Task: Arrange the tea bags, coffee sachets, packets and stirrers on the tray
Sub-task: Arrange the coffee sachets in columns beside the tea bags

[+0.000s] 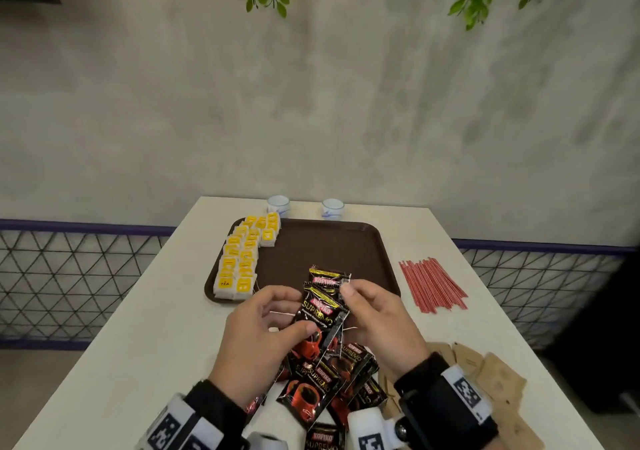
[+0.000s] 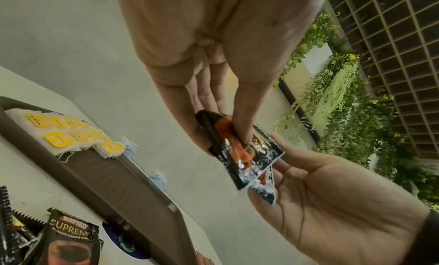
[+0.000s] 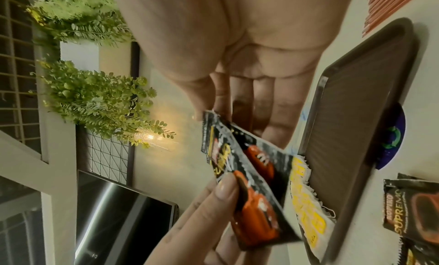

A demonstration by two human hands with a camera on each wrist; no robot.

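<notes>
Sachets (image 1: 320,390) of coffee lie in a loose heap at the near edge of the table (image 1: 145,339), with brown packets (image 1: 498,380) just to their right. Above the heap, two held sachets (image 1: 323,302) are gripped between both hands: the left hand (image 1: 256,339) pinches their lower part with thumb over fingers, and the right hand (image 1: 377,318) has its fingers curled on the upper right corner, the two sachets fanned a little apart. The step in hand looks like the coffee one, gathering sachets into a squared stack before laying them down. Beyond the hands the tray (image 1: 332,245) has tea bags (image 1: 242,259) in rows along its left side and its middle and right bare. Stirrers (image 1: 433,285) lie on the table to the right of the tray, not yet on it. Two cups (image 1: 278,204) stand at the far edge. Next, the pair probably needs aligning, then setting flat on the tray just right of the tea bags without knocking those rows.
</notes>
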